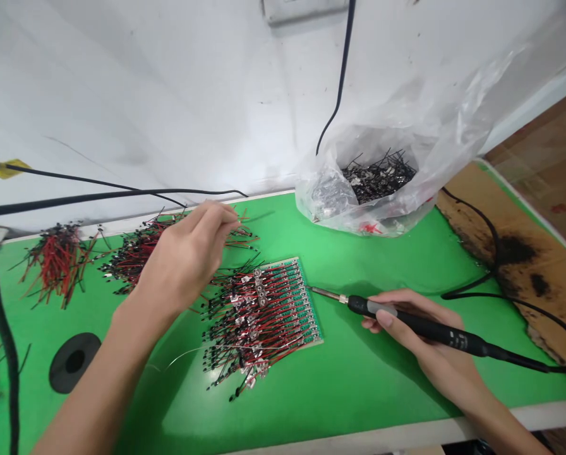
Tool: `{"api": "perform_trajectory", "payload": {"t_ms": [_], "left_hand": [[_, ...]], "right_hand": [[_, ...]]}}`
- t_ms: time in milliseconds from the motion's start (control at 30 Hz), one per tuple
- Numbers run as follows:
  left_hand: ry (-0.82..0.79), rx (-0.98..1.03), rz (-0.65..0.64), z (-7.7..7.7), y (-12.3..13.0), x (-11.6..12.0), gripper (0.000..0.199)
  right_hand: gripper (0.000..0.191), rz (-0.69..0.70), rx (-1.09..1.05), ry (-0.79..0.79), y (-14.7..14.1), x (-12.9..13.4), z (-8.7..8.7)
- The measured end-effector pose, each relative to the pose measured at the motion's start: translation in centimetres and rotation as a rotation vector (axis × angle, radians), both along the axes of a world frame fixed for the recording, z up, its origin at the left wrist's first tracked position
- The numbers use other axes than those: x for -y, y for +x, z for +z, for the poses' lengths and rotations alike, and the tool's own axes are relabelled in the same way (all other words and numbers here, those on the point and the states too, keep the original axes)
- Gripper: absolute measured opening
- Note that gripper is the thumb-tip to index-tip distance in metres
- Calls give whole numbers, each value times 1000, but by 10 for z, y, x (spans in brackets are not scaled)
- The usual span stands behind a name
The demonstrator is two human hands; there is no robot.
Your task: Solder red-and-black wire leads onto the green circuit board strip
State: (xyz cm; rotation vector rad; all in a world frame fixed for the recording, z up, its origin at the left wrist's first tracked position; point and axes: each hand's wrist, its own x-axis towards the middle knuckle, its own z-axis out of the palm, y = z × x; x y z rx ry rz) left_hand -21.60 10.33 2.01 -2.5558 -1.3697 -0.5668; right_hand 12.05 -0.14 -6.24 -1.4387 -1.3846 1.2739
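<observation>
My right hand (420, 322) is closed around the black grip of a soldering iron (425, 327). The iron's tip ends just right of a green circuit board (313, 309). Rows of red and black wires (273, 309) run leftward from that board, with small metal pieces lying over them. My left hand (192, 246) is above the right part of a loose pile of red and black wires (136, 253), fingers pinched together. What they pinch, if anything, is too small to make out. Thin solder wire (188, 354) lies across the lower wires on the board.
Another wire bundle (55, 262) lies at the far left, above a black disc (74, 362). A clear plastic bag (373, 215) of small dark parts stands by the wall. Scorched cardboard (515, 253) is at right, crossed by the iron's cord (534, 300). Black cables (122, 193) hang at left.
</observation>
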Motion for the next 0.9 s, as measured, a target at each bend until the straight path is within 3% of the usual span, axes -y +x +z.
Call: {"api": "perform_trajectory", "payload": {"t_ms": [267, 433, 533, 733, 900], "left_hand": [[-286, 227, -59, -12, 8, 30, 6], [-390, 150, -168, -28, -2, 41, 13], [-317, -14, -220, -27, -5, 45, 17], [-14, -322, -321, -9, -4, 49, 29], [10, -251, -296, -7, -5, 58, 30]], "right_hand": [[23, -84, -43, -23, -6, 1, 3], [23, -109, -49, -23, -8, 1, 2], [22, -78, -34, -19, -6, 0, 2], [18, -42, -19, 9, -4, 0, 5], [15, -28, -27, 1, -2, -1, 3]]}}
